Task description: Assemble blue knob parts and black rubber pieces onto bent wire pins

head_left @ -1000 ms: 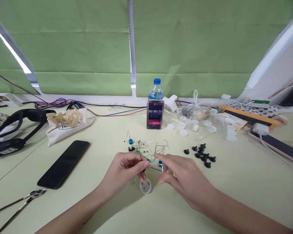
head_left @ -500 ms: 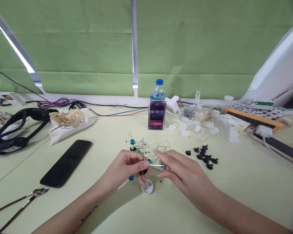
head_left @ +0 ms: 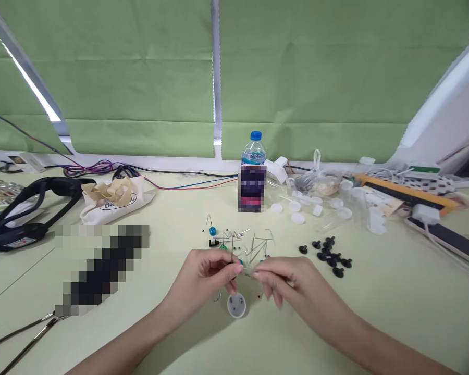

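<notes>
My left hand point(head_left: 203, 276) is pinched on a small electronic component with long wire leads point(head_left: 232, 249) that stick up above its fingers. My right hand point(head_left: 287, 284) meets it from the right, fingertips closed on the other end of the same small part. Just below the two hands a small white round cap point(head_left: 236, 305) lies on the pale green table point(head_left: 394, 312). Behind the hands lies a scatter of loose wire-legged components point(head_left: 254, 242), one with a blue head point(head_left: 212, 230).
A cluster of small black parts point(head_left: 330, 255) lies right of the hands. Behind stand a water bottle point(head_left: 252, 174), white caps point(head_left: 305, 208) and clear vials. At left are a blurred dark object point(head_left: 101, 265), a cloth bag point(head_left: 113, 198), a black headset point(head_left: 27, 208) and metal tongs point(head_left: 27, 333).
My right hand has drawn in to the left and closed its fingers on the part held by my left hand. The view has shifted slightly.
</notes>
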A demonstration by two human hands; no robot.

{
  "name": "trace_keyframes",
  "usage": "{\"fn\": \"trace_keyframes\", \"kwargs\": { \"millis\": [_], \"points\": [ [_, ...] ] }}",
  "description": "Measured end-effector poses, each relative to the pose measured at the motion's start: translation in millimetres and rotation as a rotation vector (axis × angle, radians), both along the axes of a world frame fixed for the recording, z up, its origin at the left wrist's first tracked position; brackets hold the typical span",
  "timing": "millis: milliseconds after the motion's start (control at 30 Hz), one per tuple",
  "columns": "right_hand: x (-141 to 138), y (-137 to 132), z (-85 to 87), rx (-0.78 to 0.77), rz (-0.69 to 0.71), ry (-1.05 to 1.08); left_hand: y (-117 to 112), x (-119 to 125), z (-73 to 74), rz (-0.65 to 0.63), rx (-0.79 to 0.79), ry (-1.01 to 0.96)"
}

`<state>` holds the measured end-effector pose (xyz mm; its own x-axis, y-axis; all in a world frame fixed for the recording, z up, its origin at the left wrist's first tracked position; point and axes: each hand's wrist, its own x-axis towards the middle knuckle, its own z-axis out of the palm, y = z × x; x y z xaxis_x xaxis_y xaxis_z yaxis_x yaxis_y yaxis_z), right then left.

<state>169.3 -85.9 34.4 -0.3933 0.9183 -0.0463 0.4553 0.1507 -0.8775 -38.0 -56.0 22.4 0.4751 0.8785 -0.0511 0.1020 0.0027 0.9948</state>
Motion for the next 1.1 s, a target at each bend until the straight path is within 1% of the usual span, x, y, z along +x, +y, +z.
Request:
{"fn": "trace_keyframes", "kwargs": {
  "millis": [33, 67, 100, 133, 167, 200, 233, 300, 367, 400, 433, 467, 533, 600, 633, 733, 767, 800, 833, 867, 900, 967, 1000, 1033, 1067, 1100],
  "points": [
    [0.0, -1.9, -1.6, 0.179, -0.017, -0.104, 1.2, -0.2, -0.6, -0.014, -0.043, -0.022],
    [-0.2, -3.6, -2.9, 0.326, -0.025, -0.183, 2.2, -0.3, -1.2, -0.025, -0.071, -0.038],
    [-0.6, -4.8, -3.4, 0.417, -0.02, -0.226, 3.0, -0.4, -1.6, -0.026, -0.083, -0.05],
    [-1.0, -5.5, -3.1, 0.445, -0.014, -0.224, 3.4, -0.4, -1.9, -0.019, -0.08, -0.058],
    [-1.5, -5.4, -2.0, 0.417, -0.021, -0.183, 3.4, -0.4, -2.0, -0.006, -0.067, -0.063],
    [-1.9, -4.6, -0.4, 0.338, -0.037, -0.108, 3.1, -0.3, -2.0, 0.008, -0.049, -0.066],
    [-2.1, -3.3, 1.5, 0.217, -0.061, -0.007, 2.5, -0.1, -1.8, 0.024, -0.027, -0.065],
    [-1.8, 0.1, 4.7, -0.113, -0.079, 0.196, 0.5, 0.2, -1.4, 0.056, 0.032, -0.045],
    [-1.0, 2.9, 6.4, -0.442, -0.029, 0.337, -1.7, 0.4, -1.4, 0.075, 0.112, 0.001],
    [-0.7, 3.8, 6.7, -0.557, 0.001, 0.38, -2.7, 0.4, -1.6, 0.076, 0.155, 0.03],
    [-0.6, 4.3, 6.8, -0.622, 0.019, 0.406, -3.5, 0.5, -1.9, 0.073, 0.191, 0.056],
    [-0.7, 4.7, 6.8, -0.64, 0.025, 0.421, -3.9, 0.4, -2.1, 0.07, 0.214, 0.075],
    [-1.2, 5.0, 6.4, -0.57, 0.019, 0.406, -3.7, 0.3, -2.4, 0.068, 0.203, 0.083],
    [-1.0, 5.4, 4.7, -0.398, 0.023, 0.288, -2.3, 0.1, -2.5, 0.068, 0.13, 0.053],
    [-0.4, 5.6, 2.9, -0.265, 0.031, 0.188, -1.3, 0.0, -2.6, 0.063, 0.086, 0.03],
    [3.4, 6.3, -5.4, 0.284, 0.033, -0.159, 1.7, 0.0, -3.1, 0.046, -0.009, -0.027],
    [4.6, 6.5, -8.1, 0.436, 0.011, -0.243, 2.3, -0.1, -3.4, 0.046, -0.023, -0.037],
    [5.5, 6.7, -9.9, 0.525, -0.023, -0.292, 2.6, -0.2, -3.7, 0.053, -0.025, -0.043],
    [5.8, 6.9, -10.7, 0.532, -0.057, -0.307, 2.4, -0.3, -4.0, 0.063, -0.015, -0.043],
    [5.6, 7.0, -10.3, 0.453, -0.08, -0.284, 1.7, -0.5, -4.2, 0.079, 0.01, -0.038],
    [4.8, 7.2, -8.9, 0.303, -0.078, -0.223, 0.6, -0.7, -4.3, 0.098, 0.048, -0.027],
    [2.3, 7.6, -4.6, -0.071, -0.028, -0.025, -2.6, -0.9, -4.2, 0.122, 0.139, 0.01],
    [0.8, 7.6, -2.5, -0.224, 0.002, 0.08, -4.2, -0.8, -4.1, 0.122, 0.178, 0.029],
    [-0.4, 7.5, -1.0, -0.317, 0.021, 0.161, -5.6, -0.6, -4.0, 0.111, 0.204, 0.046],
    [-1.3, 7.2, -0.1, -0.334, 0.021, 0.2, -6.5, -0.3, -3.9, 0.097, 0.212, 0.058],
    [-1.7, 6.6, -0.1, -0.279, 0.009, 0.184, -6.7, 0.1, -4.0, 0.082, 0.203, 0.066]
  ]
}}
